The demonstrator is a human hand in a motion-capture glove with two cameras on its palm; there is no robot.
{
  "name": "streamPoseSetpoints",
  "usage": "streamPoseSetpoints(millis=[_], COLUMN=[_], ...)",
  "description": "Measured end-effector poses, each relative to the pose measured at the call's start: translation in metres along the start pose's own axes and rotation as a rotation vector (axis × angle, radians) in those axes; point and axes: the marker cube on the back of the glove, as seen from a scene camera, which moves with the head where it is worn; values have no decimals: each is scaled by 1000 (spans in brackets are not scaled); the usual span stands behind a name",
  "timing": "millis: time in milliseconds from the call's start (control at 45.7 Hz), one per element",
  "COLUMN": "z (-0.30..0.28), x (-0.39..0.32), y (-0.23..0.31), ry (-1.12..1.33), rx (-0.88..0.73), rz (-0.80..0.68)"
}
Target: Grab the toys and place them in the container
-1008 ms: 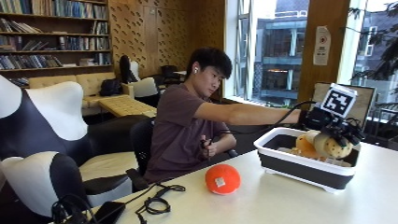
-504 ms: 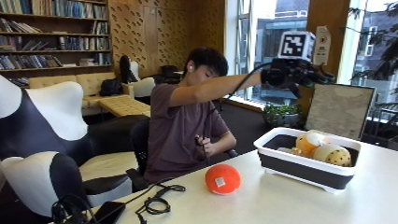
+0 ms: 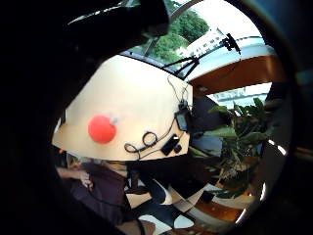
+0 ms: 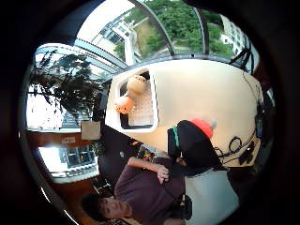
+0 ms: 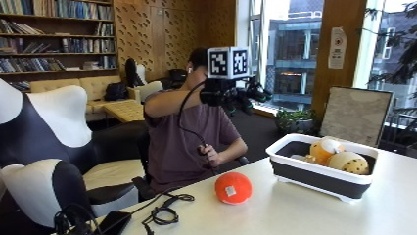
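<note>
Hand high, ball low: gloved right hand point(image 5: 229, 95) is raised at head height, well above the table point(image 5: 306, 210), and holds no toy.
Orange ball point(image 5: 233, 187) sits on the table near the person, left of the container point(image 5: 320, 172) and apart from it; two toys point(image 5: 337, 156) already lie inside. From the hand, ball is down and slightly right. Ball is round, no long axis to align. Finger spread: cannot tell.

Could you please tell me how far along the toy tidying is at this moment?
Two plush toys, an orange one and a spotted yellow one, lie in the white-rimmed dark container. The black-gloved right hand hangs raised, holding no toy. The round orange ball remains on the table.
</note>
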Motion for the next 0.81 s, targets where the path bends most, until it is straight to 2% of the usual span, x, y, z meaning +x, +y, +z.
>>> streamPoseSetpoints(millis=[263,482,548,811], z=[159,273,288,287], x=[9,0,-3,-15], y=[43,57,55,36], ry=[-21,33,4,-33], rx=[-211,-399,-370,-75], rz=[-91,-68,-65,-89])
